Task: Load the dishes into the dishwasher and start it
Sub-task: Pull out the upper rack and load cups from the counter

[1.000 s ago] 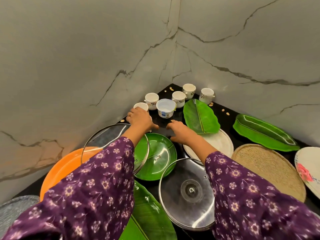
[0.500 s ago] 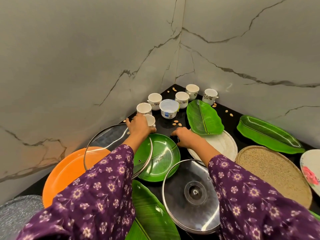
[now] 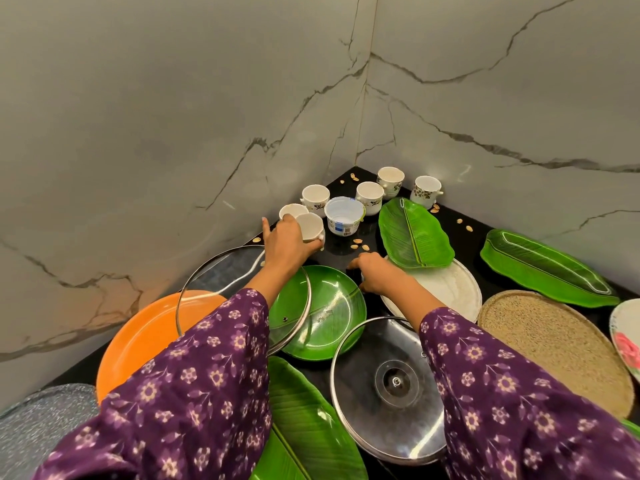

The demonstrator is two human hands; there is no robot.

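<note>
My left hand (image 3: 287,245) grips a small white cup (image 3: 311,225) and holds it tilted just above the black counter, next to another white cup (image 3: 289,210). More white cups stand in the corner: one by the left wall (image 3: 315,197), one behind the tub (image 3: 370,195) and two floral ones (image 3: 390,180) (image 3: 427,190). My right hand (image 3: 377,277) lies with fingers curled down between the round green plate (image 3: 329,317) and the white plate (image 3: 450,289). What its fingers hold is hidden. No dishwasher is in view.
A white plastic tub (image 3: 344,216), a leaf-shaped green plate (image 3: 414,237), a long green tray (image 3: 543,268), two glass lids (image 3: 239,282) (image 3: 388,386), an orange plate (image 3: 145,337), a woven mat (image 3: 554,344) and a floral plate (image 3: 627,337) crowd the counter. Nut shells (image 3: 356,241) lie scattered. Marble walls close the corner.
My left hand has taken hold of a white cup and lifted it off the counter. My right hand has drawn back slightly and curled its fingers.
</note>
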